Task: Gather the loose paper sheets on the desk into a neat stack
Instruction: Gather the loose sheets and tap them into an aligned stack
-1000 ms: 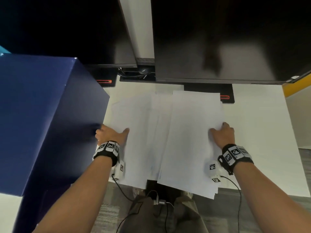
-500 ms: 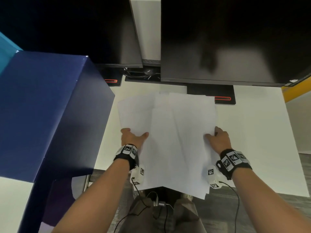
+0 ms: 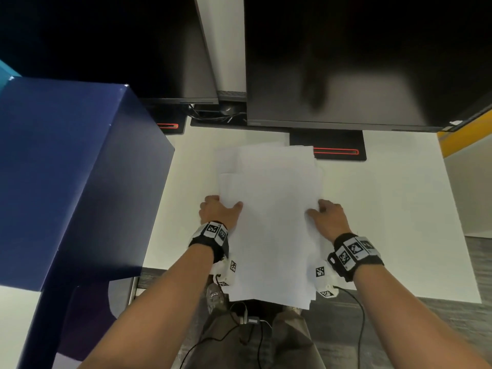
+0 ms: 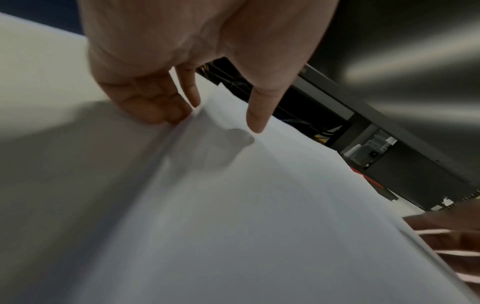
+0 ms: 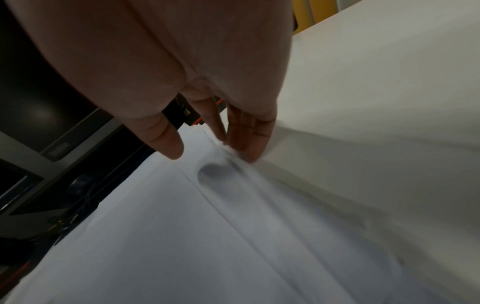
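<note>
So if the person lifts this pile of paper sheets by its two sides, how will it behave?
The paper sheets would probably sag in the middle: thin, loose. Uneven edges suggest sheets may slide apart. The near end already overhangs the desk.

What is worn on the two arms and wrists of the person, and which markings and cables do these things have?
Both forearms are bare, without sleeves. The left wrist band and the right wrist band are black, with white square tags that bear black-and-white checkered markings. Under each wrist sits a small white camera block with similar tags. A thin black cable hangs from the right one.
</note>
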